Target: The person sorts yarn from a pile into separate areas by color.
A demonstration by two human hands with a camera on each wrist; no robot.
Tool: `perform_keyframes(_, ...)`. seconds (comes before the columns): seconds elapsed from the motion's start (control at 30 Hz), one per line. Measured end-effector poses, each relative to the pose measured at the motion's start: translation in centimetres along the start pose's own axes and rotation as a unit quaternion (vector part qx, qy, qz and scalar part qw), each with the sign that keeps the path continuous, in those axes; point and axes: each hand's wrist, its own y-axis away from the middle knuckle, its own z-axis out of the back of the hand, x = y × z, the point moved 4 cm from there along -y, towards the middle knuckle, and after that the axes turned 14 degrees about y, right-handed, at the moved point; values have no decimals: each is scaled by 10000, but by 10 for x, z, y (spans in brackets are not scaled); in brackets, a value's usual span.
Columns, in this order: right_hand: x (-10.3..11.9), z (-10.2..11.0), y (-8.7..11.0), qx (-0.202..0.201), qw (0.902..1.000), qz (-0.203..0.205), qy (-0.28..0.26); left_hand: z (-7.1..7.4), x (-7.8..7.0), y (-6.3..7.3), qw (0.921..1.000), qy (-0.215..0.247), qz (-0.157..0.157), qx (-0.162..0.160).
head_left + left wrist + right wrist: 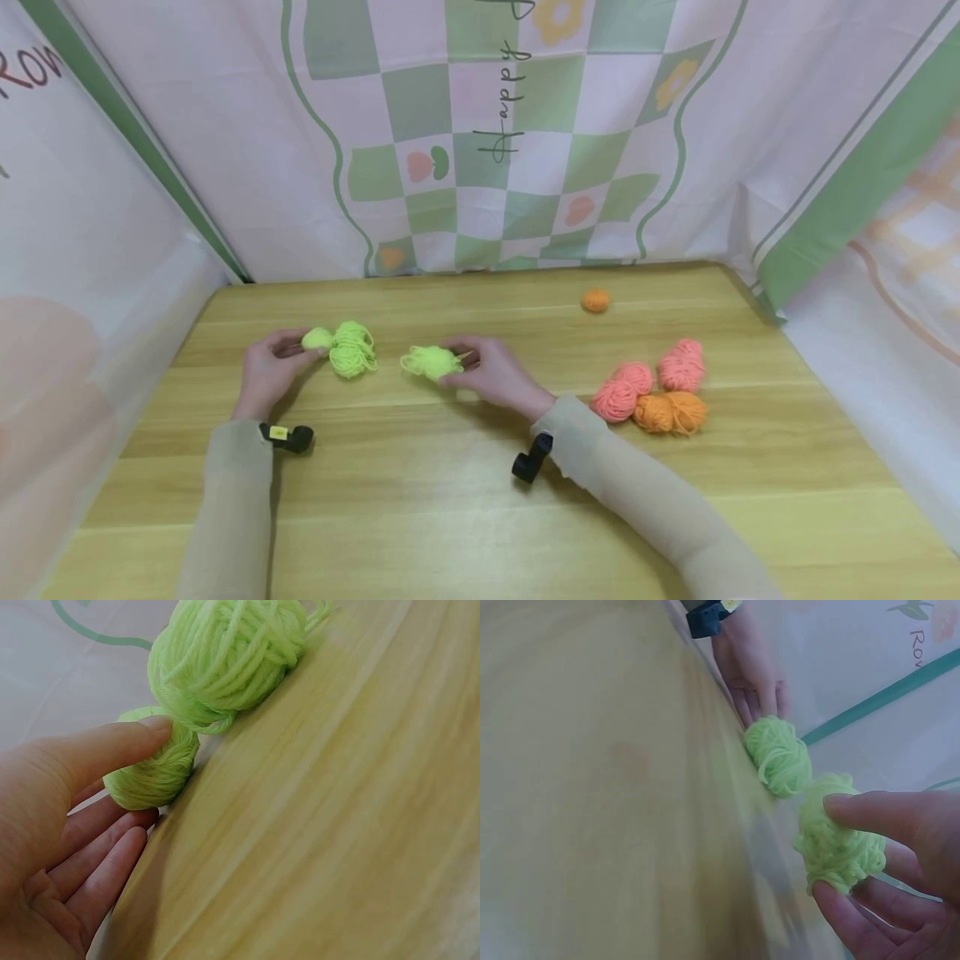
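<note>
On the left of the table, my left hand [272, 367] pinches a small lime-green yarn ball [154, 769] between thumb and fingers. That ball sits right against a larger lime-green yarn bundle [352, 349] with loose loops. To the right of these, my right hand [495, 375] grips another lime-green yarn bundle [432, 362], its loops trailing toward the left. In the right wrist view, the thumb presses the top of this bundle [840, 836] while fingers hold it from below.
At the right lie two pink yarn bundles [681, 365] and an orange yarn bundle [670, 413], grouped close together beside my right forearm. A small orange yarn ball [596, 301] rests near the back edge of the wooden table [420, 500]. Printed curtains [517, 208] hang behind it.
</note>
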Motion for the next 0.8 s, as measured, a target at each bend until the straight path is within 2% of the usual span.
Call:
perform_keyframes(0.37, 8, -6, -37, 83, 9992, -315, -226, 0, 0, 0, 10000, -5, 31, -8)
perform_keyframes(0.57, 10, -15, -60, -90, 9981, -467, -401, 0, -1, 2, 10000, 51, -2, 19)
perform_keyframes(0.8, 16, -28, -81, -373, 9940, -841, -590, -1, -1, 1, 10000, 44, -16, 33)
